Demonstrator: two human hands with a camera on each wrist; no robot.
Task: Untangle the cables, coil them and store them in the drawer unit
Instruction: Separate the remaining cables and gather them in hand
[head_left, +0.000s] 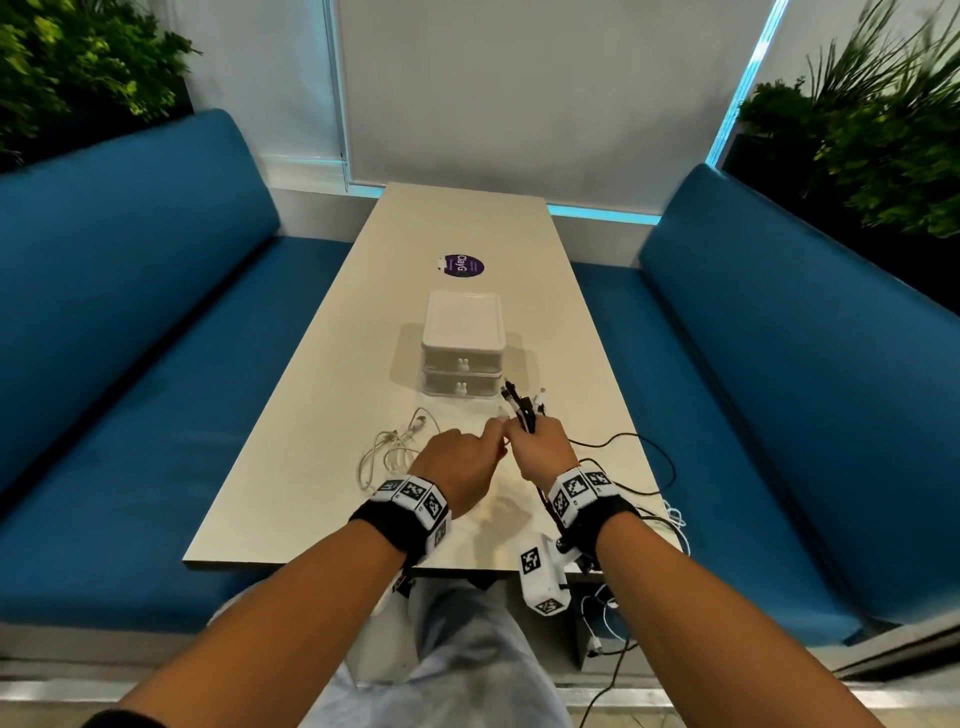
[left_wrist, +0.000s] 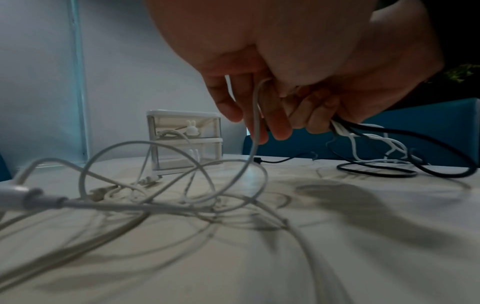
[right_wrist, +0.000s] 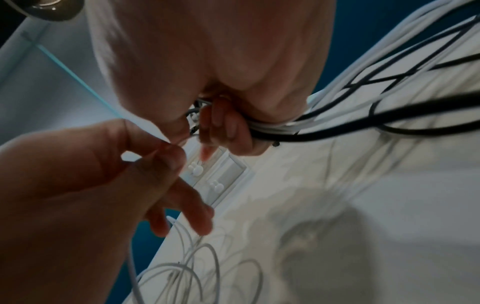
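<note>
Both hands meet before the drawer unit (head_left: 462, 347): right hand (head_left: 545, 449) grips cable bundle (head_left: 522, 405), left hand (head_left: 457, 460) pinches white cable (left_wrist: 255, 123).

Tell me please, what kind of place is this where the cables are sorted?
Probably a booth seat in a café or office lounge: blue cushioned benches face each other across a narrow table, with green plants behind them and a purple round sticker on the tabletop.

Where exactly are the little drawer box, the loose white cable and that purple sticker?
drawer unit (head_left: 463, 318), head view, on its flat top.
white cable (head_left: 387, 453), head view, on its loops left of the hands.
purple sticker (head_left: 463, 266), head view, on its middle.
</note>
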